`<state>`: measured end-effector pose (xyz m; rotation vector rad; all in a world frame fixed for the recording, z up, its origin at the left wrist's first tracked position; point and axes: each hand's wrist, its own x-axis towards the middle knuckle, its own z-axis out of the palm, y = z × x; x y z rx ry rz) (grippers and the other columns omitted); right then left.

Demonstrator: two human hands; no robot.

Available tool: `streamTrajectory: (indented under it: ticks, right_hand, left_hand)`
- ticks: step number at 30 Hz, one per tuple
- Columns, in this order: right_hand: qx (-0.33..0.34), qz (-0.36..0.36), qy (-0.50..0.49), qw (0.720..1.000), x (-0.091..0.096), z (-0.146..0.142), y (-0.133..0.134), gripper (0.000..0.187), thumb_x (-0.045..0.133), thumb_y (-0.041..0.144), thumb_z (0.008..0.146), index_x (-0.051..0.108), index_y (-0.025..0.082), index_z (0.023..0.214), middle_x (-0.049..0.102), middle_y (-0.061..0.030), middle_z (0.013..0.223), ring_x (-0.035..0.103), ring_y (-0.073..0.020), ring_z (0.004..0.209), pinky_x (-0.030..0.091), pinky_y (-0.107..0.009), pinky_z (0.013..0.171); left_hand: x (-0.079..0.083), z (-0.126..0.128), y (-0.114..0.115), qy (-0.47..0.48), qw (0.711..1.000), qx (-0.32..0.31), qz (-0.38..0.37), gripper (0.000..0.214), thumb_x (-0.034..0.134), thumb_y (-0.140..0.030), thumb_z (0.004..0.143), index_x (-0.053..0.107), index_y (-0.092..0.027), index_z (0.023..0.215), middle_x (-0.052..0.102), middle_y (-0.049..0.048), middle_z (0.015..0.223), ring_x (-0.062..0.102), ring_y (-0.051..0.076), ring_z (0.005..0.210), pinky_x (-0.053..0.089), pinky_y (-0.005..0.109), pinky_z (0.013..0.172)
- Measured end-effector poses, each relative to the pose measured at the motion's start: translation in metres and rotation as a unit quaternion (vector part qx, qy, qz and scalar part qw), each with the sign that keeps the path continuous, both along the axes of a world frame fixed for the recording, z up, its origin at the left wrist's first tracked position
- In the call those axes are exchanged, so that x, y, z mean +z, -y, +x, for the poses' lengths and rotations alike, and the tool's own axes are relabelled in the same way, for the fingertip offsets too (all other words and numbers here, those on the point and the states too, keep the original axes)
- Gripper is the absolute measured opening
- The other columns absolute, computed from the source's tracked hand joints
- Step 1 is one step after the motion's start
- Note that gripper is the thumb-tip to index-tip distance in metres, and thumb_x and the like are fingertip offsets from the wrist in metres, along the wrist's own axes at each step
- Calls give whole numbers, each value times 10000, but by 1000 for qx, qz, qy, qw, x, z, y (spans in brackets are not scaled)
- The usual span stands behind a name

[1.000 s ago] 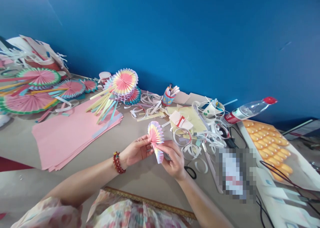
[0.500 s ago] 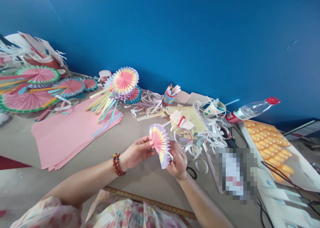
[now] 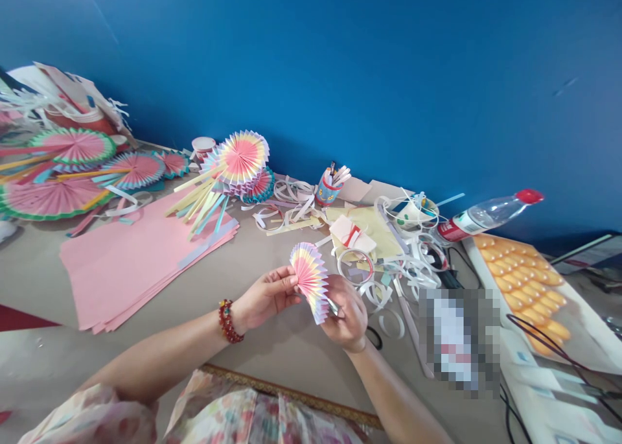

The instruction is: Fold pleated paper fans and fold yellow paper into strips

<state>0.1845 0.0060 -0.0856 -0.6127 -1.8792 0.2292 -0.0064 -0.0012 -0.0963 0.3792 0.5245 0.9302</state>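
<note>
We hold a small pleated paper fan (image 3: 310, 280) between both hands, lifted just above the tabletop (image 3: 272, 356). Our left hand (image 3: 265, 296) pinches its left edge with fingers pressed together; our right hand (image 3: 347, 314) curls its fingers around and pinches the lower right edge. A stack of pink paper (image 3: 136, 256) lies to the left, curled paper strips (image 3: 389, 272) just beyond our right hand.
</note>
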Motion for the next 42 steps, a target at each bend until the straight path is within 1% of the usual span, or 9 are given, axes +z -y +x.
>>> streamTrajectory:
  ticks: [3,8,13,18,24,31,39,42]
  right_hand:
    - [-11,10,-2,1000,2,-1,0,258,601,145,815,595,215,1063,696,-97,915,684,-245,831,584,-410,709]
    - [-24,18,-4,1000,5,-1,0,239,598,144,817,593,220,1043,695,-87,897,691,-241,827,594,-408,714]
    - [-15,8,-2,1000,8,-1,-1,239,592,124,826,601,218,1046,692,-90,880,689,-236,830,593,-404,721]
    - [-12,15,-1,1000,11,0,0,259,598,113,826,609,218,1063,691,-84,867,684,-230,818,591,-391,703]
    - [-29,15,3,999,9,0,0,250,606,124,833,619,220,1063,702,-79,864,697,-234,837,592,-394,730]
    - [-41,17,13,999,9,1,1,281,611,110,827,625,225,1083,710,-68,858,708,-226,823,598,-384,726]
    - [-16,23,6,1000,6,3,-2,315,627,70,820,610,202,1105,698,-80,863,693,-224,840,599,-389,728]
    - [-14,13,1,1000,4,5,-2,332,630,62,814,604,204,1114,693,-88,892,686,-226,862,598,-405,747]
  left_hand:
    - [0,0,0,-2,1000,2,-5,200,750,-198,829,690,-121,1004,689,51,895,658,112,786,536,226,751]
    - [0,1,0,-3,1000,-1,-4,196,754,-203,825,696,-116,991,692,56,874,659,111,767,540,218,736]
    - [0,1,1,0,1000,-2,-18,190,765,-198,814,699,-114,971,700,52,856,669,112,755,544,216,726]
    - [-1,1,0,0,1000,-2,-27,175,764,-192,814,693,-114,955,701,52,846,672,112,749,549,219,734]
    - [0,1,1,-4,1000,0,-30,145,742,-180,834,681,-107,944,692,56,837,674,113,756,559,215,726]
    - [-1,1,1,-10,999,12,-47,159,767,-182,807,669,-122,917,699,48,826,686,123,748,561,227,723]
    - [2,1,1,-22,999,13,-33,149,747,-168,825,679,-110,945,688,50,826,671,108,735,568,218,710]
    - [4,1,1,-28,999,9,-24,173,751,-175,823,681,-110,967,683,55,827,663,106,730,569,224,719]
